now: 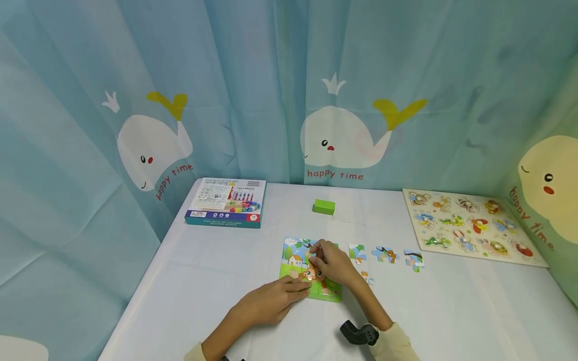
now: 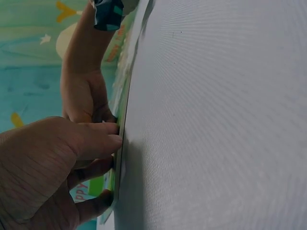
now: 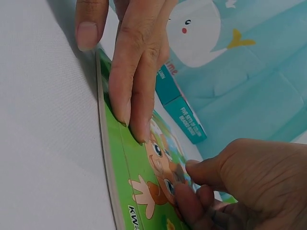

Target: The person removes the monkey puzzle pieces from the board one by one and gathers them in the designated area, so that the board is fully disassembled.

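A square picture puzzle (image 1: 331, 294) lies on the white table, showing a brown cartoon monkey, a house and green grass. My left hand (image 1: 273, 302) rests on its near left side; in the right wrist view its extended fingers (image 3: 142, 105) press the green border. Above the picture, my right hand (image 1: 335, 261) pinches a puzzle piece (image 3: 180, 173) between thumb and forefinger, most of it hidden by the fingertips. Loose puzzle pieces lie to the right: one with a bird (image 1: 386, 254), one with a branch (image 1: 414, 259), and others (image 1: 357, 251) partly behind the right wrist.
A green block (image 1: 324, 206) lies beyond the puzzle. At the back left is a boxed bead set (image 1: 226, 203). A wooden insect peg board (image 1: 474, 228) lies at the right. Blue whale-print curtains (image 1: 253, 90) hang behind and beside the table.
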The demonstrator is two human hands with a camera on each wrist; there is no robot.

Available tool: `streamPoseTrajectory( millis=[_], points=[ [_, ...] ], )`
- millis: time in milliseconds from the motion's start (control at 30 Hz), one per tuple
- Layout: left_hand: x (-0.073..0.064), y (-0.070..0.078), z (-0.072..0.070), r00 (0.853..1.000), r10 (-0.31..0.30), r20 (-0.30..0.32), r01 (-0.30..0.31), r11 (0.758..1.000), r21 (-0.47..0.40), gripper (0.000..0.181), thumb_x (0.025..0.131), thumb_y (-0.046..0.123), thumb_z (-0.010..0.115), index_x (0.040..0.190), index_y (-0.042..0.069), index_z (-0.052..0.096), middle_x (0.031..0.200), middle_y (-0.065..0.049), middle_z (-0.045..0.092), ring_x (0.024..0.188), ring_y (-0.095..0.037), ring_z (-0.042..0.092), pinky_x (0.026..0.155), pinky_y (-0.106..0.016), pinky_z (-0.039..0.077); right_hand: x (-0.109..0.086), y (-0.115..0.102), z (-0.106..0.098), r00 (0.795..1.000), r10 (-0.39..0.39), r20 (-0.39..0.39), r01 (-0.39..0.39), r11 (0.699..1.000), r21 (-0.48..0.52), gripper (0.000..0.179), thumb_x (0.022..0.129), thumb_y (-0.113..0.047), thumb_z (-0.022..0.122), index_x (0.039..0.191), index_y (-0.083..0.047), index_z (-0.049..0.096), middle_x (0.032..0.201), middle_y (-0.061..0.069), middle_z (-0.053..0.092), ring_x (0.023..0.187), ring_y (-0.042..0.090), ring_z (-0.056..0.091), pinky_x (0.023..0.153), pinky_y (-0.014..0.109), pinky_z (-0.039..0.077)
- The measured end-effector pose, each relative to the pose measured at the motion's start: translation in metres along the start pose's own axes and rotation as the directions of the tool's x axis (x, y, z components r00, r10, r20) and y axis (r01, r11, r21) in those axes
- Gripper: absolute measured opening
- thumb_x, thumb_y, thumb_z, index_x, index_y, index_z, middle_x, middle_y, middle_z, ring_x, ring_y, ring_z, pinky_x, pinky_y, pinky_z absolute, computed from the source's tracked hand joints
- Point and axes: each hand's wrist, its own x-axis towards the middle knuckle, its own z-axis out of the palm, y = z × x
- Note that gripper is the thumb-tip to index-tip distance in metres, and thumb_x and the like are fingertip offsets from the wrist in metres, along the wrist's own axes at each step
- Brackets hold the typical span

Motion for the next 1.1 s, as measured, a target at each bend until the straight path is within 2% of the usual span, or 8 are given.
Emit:
streamPoseTrajectory(
  millis=[233, 467, 533, 633, 767, 900, 1000, 1100],
  points=[
    [0.0, 0.0, 0.0, 1.0, 0.003, -0.013, -0.003, 1.0, 0.007, 0.037, 0.097, 0.013, 0.058, 0.134, 0.01, 0.06, 0.144, -0.001, 0.055, 0.129, -0.02, 0.054, 0.107, -0.028, 0.044, 0.0, 0.0, -0.003, 0.999, -0.045, 0.004, 0.045, 0.999, 0.01, 0.017, 0.095, -0.013, 0.062, 0.108, -0.004, 0.056, 0.08, 0.002, 0.056, 0.06, 0.005, 0.049, 0.053, 0.022, 0.042],
    [-0.001, 0.0, 0.0, 1.0, 0.003, -0.015, -0.003, 1.0, 0.026, 0.037, 0.098, 0.014, 0.057, 0.134, 0.01, 0.06, 0.143, -0.001, 0.055, 0.128, -0.018, 0.054, 0.107, -0.027, 0.044, -0.004, -0.001, -0.001, 0.997, -0.075, -0.011, 0.075, 0.997, -0.005, 0.004, 0.093, -0.011, 0.064, 0.093, -0.01, 0.06, 0.087, 0.001, 0.054, 0.064, 0.003, 0.047, 0.057, 0.021, 0.041],
    [-0.001, 0.0, 0.0, 1.0, 0.002, -0.014, -0.002, 1.0, 0.027, 0.037, 0.098, 0.014, 0.057, 0.134, 0.01, 0.06, 0.143, -0.001, 0.055, 0.128, -0.018, 0.054, 0.107, -0.027, 0.044, -0.004, 0.0, 0.0, 0.997, -0.076, -0.024, 0.076, 0.997, -0.022, 0.006, 0.092, -0.012, 0.066, 0.095, -0.011, 0.061, 0.087, 0.001, 0.053, 0.066, 0.004, 0.045, 0.057, 0.021, 0.04],
    [-0.001, 0.0, 0.0, 1.0, 0.011, -0.023, -0.01, 1.0, 0.029, 0.037, 0.097, 0.013, 0.058, 0.134, 0.009, 0.06, 0.142, -0.002, 0.056, 0.128, -0.018, 0.054, 0.107, -0.028, 0.044, -0.005, 0.0, 0.001, 0.996, -0.078, -0.031, 0.076, 0.996, -0.05, 0.019, 0.089, -0.017, 0.072, 0.104, -0.011, 0.062, 0.088, 0.001, 0.053, 0.067, 0.005, 0.045, 0.057, 0.021, 0.04],
    [-0.001, 0.0, 0.001, 0.999, 0.03, -0.04, -0.028, 0.999, 0.045, 0.037, 0.097, 0.014, 0.059, 0.134, 0.008, 0.06, 0.142, -0.003, 0.056, 0.127, -0.019, 0.055, 0.107, -0.028, 0.044, -0.005, -0.001, 0.0, 0.996, -0.087, 0.019, 0.088, 0.991, -0.1, 0.039, 0.086, -0.025, 0.075, 0.12, -0.012, 0.062, 0.092, 0.004, 0.053, 0.067, 0.007, 0.046, 0.056, 0.021, 0.039],
    [-0.002, 0.0, 0.004, 0.998, 0.035, -0.044, -0.032, 0.997, 0.073, 0.038, 0.097, 0.016, 0.058, 0.135, 0.009, 0.059, 0.142, -0.002, 0.056, 0.128, -0.019, 0.054, 0.107, -0.027, 0.044, -0.003, -0.006, -0.003, 0.99, -0.106, 0.091, 0.118, 0.983, -0.14, 0.048, 0.086, -0.029, 0.075, 0.131, -0.019, 0.06, 0.093, 0.004, 0.051, 0.065, 0.009, 0.044, 0.054, 0.022, 0.038],
    [-0.002, 0.0, 0.005, 0.998, 0.04, -0.04, -0.036, 0.995, 0.098, 0.038, 0.098, 0.017, 0.058, 0.135, 0.01, 0.059, 0.14, -0.003, 0.057, 0.13, -0.019, 0.053, 0.108, -0.027, 0.043, -0.001, -0.01, -0.005, 0.984, -0.116, 0.138, 0.138, 0.978, -0.157, 0.047, 0.086, -0.03, 0.075, 0.13, -0.023, 0.062, 0.092, 0.003, 0.05, 0.064, 0.01, 0.043, 0.053, 0.023, 0.038],
    [-0.002, -0.001, 0.005, 0.998, 0.044, -0.034, -0.04, 0.994, 0.106, 0.038, 0.098, 0.018, 0.058, 0.135, 0.01, 0.059, 0.14, -0.002, 0.058, 0.131, -0.019, 0.052, 0.109, -0.027, 0.042, 0.001, -0.013, -0.005, 0.981, -0.099, 0.165, 0.124, 0.98, -0.154, 0.041, 0.085, -0.03, 0.076, 0.124, -0.023, 0.064, 0.095, 0.004, 0.051, 0.065, 0.011, 0.045, 0.055, 0.025, 0.039]
  ],
)
